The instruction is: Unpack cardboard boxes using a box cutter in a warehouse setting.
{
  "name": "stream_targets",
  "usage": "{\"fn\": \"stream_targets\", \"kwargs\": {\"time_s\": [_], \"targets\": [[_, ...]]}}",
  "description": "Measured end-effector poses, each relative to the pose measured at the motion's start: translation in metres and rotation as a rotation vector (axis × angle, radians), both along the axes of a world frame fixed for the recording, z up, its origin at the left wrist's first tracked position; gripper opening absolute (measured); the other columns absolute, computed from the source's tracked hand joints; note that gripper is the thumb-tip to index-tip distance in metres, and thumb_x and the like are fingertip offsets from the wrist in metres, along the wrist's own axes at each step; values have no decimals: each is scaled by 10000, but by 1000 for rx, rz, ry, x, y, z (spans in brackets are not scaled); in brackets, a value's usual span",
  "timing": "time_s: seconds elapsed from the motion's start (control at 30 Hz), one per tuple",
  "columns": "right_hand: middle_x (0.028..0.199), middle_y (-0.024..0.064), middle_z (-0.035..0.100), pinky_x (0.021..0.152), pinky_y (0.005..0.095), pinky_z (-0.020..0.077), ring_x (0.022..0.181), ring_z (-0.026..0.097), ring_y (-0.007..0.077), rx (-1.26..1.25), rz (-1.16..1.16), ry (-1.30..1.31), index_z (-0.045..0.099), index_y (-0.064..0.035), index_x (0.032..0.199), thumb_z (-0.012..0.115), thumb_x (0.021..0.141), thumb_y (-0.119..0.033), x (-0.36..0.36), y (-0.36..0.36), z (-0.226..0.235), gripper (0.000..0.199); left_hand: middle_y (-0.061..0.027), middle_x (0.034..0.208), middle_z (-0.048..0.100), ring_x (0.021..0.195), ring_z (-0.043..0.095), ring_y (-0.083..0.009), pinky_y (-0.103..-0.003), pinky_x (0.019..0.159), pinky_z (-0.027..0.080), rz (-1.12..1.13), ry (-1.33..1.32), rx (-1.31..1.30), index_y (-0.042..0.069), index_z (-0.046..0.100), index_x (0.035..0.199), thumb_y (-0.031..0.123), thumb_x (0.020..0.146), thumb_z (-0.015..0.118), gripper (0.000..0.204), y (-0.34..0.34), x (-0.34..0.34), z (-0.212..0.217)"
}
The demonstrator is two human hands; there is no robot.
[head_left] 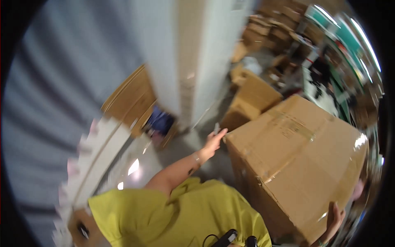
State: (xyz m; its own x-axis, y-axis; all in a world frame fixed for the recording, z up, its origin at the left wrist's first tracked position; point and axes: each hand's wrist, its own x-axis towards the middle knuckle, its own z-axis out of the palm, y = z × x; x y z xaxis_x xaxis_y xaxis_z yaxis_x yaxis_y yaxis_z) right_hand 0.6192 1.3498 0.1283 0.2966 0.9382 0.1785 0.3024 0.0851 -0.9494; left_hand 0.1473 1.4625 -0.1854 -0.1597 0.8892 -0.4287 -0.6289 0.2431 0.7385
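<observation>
A large taped cardboard box [296, 144] stands at my right, its flaps closed along a taped seam and dark print on top. At its left corner is my left hand [212, 144], forefinger stretched to the box edge, the other fingers closed round a small pale object [217, 128] too blurred to name. My right hand [336, 218] lies against the near right edge of the box, fingers stretched along the cardboard. Its palm is partly hidden, and I see nothing else in it.
Behind the large box stands an open carton [257, 96]. A smaller open box [160, 123] with dark blue contents sits on the floor at left, near a pale pillar [187, 61] and a grey curtain [74, 82]. Several cartons [271, 29] are piled at the back right.
</observation>
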Motion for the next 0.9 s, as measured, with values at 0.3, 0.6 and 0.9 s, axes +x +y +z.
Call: {"fn": "stream_targets", "kwargs": {"time_s": [0.3,0.6,0.9], "targets": [[958,253,581,840,315,488,931,580,286,-116,275,-317,542,169,925,535,783,-41,-73,50,99,253,66,601,454,372,237,-30,-186,347,155,353,-308,-172,131,569,761,467,702,663,354,-175,23,49],[1437,116,-44,1076,388,32,1324,-6,217,-545,1107,-806,1,-111,1378,408,826,-49,-38,205,194,689,49,493,341,369,260,-75,-246,354,169,934,-212,-407,140,516,620,509,684,646,396,-278,122,180],[1093,194,515,879,413,368,937,509,309,-230,1193,-296,468,97,1121,656,666,-145,-34,189,267,548,43,509,340,377,253,-83,-246,357,156,1445,-257,-284,156,519,608,429,706,637,313,-348,297,314]]}}
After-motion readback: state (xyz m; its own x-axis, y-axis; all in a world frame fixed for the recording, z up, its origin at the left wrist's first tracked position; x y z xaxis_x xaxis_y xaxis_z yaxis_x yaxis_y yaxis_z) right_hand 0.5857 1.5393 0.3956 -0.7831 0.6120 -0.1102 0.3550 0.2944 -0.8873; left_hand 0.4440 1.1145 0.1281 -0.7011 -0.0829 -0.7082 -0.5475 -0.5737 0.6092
